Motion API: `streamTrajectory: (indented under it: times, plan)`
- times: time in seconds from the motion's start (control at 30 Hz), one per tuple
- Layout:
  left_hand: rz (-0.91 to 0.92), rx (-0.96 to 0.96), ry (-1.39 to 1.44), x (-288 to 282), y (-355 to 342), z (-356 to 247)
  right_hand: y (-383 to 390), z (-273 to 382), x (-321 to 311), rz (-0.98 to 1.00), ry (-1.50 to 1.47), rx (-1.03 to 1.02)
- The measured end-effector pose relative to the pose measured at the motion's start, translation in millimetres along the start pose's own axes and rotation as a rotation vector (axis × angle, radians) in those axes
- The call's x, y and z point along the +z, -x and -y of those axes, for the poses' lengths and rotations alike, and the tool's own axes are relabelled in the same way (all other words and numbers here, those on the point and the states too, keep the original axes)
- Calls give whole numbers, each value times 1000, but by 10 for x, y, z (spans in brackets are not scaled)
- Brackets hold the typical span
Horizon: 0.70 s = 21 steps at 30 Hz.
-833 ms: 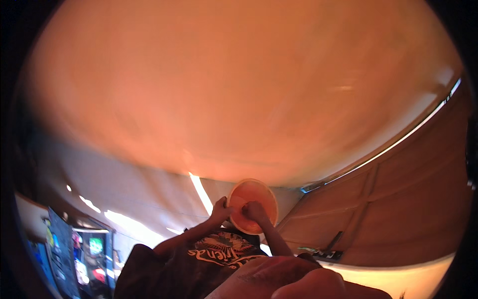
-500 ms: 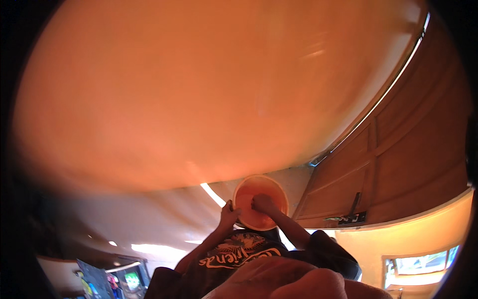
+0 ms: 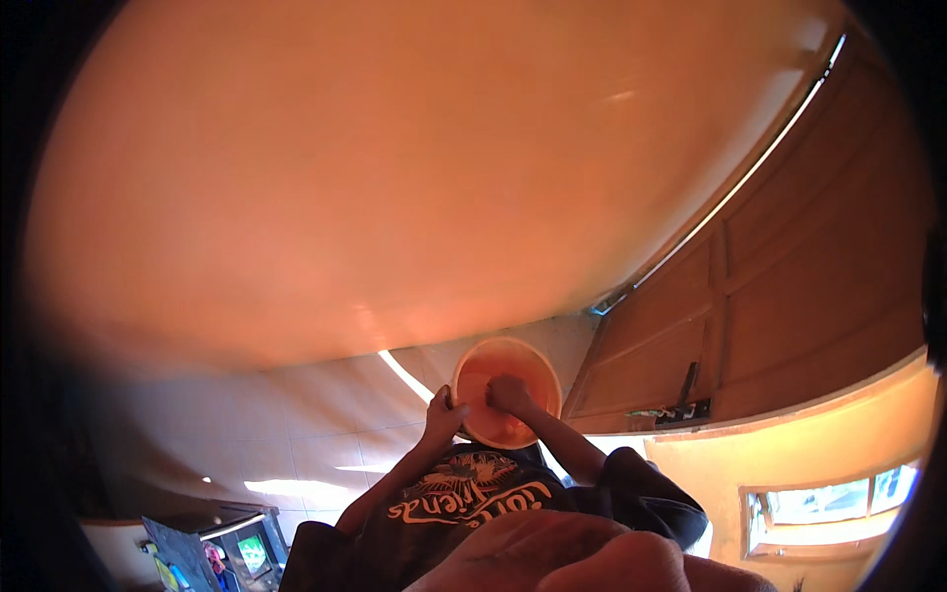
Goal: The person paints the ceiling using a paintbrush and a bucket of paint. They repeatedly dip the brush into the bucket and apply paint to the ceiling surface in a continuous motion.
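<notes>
A round orange bucket point(image 3: 533, 363), open at the top, is held in front of my body. My left hand point(image 3: 446, 416) grips the left side of its rim, thumb up. Inside the bucket is my right hand point(image 3: 509, 395), fingers curled closed over its lower middle. Whatever those fingers hold, if anything, is hidden. The bucket's contents cannot be made out, though the inside looks reddish orange.
An orange wall point(image 3: 345, 197) fills the upper view. To the right stands a brown wooden door point(image 3: 789, 286) with a dark latch point(image 3: 681, 409). Sunlit streaks cross the tiled floor point(image 3: 316, 414). A dark cabinet point(image 3: 232, 548) is at lower left, a window point(image 3: 834, 503) at lower right.
The whole view has shifted slightly, so bucket, hands and door appear a little farther left and higher. My left hand stays on the rim; my right hand stays inside the bucket.
</notes>
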<state>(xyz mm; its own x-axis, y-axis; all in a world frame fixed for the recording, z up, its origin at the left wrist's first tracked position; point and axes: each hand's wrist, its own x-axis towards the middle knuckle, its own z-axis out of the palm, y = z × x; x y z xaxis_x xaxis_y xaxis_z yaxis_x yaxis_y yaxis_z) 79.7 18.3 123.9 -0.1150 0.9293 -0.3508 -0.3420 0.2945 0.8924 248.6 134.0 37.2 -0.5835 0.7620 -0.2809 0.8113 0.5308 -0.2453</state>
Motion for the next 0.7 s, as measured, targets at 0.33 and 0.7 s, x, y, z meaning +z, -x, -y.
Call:
streamTrajectory:
  times: [0.33, 0.7]
  plan:
    - [-94, 91, -203, -10, 42, 63, 240, 98, -173, -63, -23, 26]
    - [-58, 8, 3, -170, 45, 177, 569, 433, -596, -34, -51, -17]
